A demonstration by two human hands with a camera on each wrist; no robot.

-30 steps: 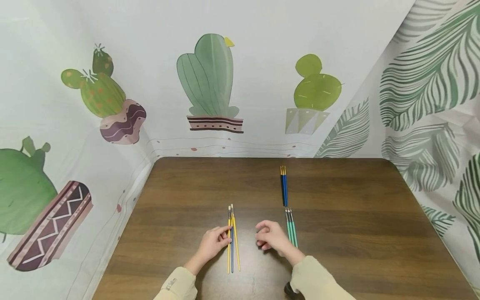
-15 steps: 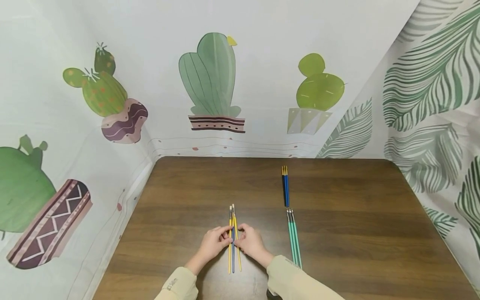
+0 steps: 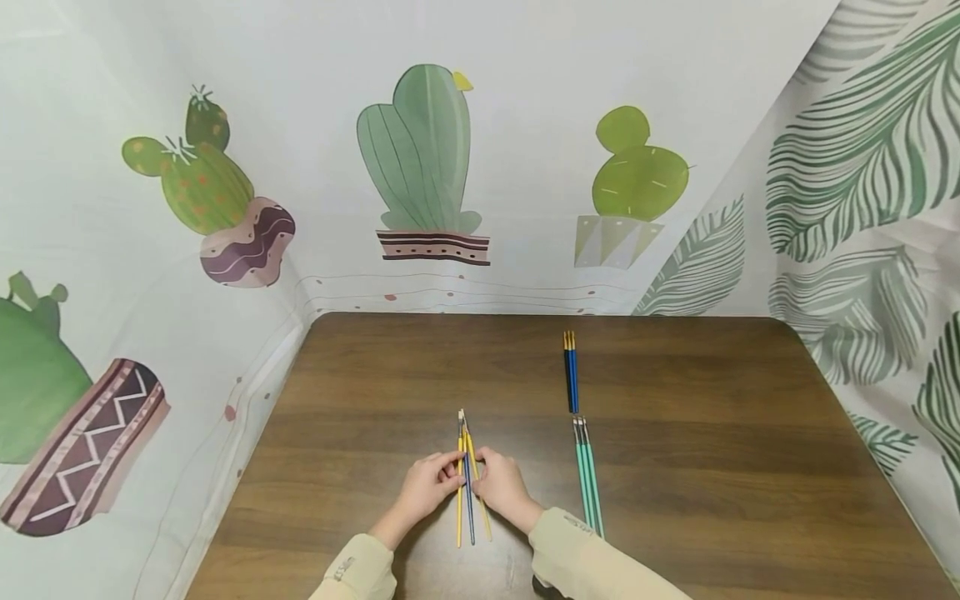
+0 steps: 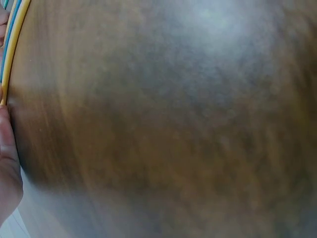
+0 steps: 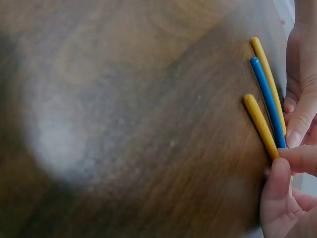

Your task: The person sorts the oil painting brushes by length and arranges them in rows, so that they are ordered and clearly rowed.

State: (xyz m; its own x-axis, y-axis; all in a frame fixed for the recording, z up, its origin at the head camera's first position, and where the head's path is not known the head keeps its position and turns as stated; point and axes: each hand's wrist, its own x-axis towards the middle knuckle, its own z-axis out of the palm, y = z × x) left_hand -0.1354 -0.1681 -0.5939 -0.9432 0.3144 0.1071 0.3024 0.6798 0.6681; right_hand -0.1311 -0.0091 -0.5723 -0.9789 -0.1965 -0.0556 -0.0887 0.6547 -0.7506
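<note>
Three slim paintbrushes lie close together on the table with their light bristles pointing away. The left yellow paintbrush (image 3: 460,517) is nearly straight, the blue paintbrush (image 3: 471,521) lies in the middle, and the right yellow paintbrush (image 3: 485,517) slants, its handle end out to the right. My left hand (image 3: 426,486) holds the left yellow brush with thumb and forefinger, its thumb reaching the blue one in the right wrist view. From the other side my right hand (image 3: 504,485) pinches the right yellow brush; thumb (image 5: 278,181) and forefinger meet at its handle.
To the right, several green paintbrushes (image 3: 588,475) lie side by side, partly behind the right sleeve (image 3: 577,542). Beyond them is a small row of dark and blue paintbrushes (image 3: 573,375). A cactus-print cloth (image 3: 525,167) hangs behind the table (image 3: 712,433).
My right hand has come left from beside the green brushes to the right yellow brush. The handle ends of that brush and the blue one have swung slightly right. My left hand has stayed put.
</note>
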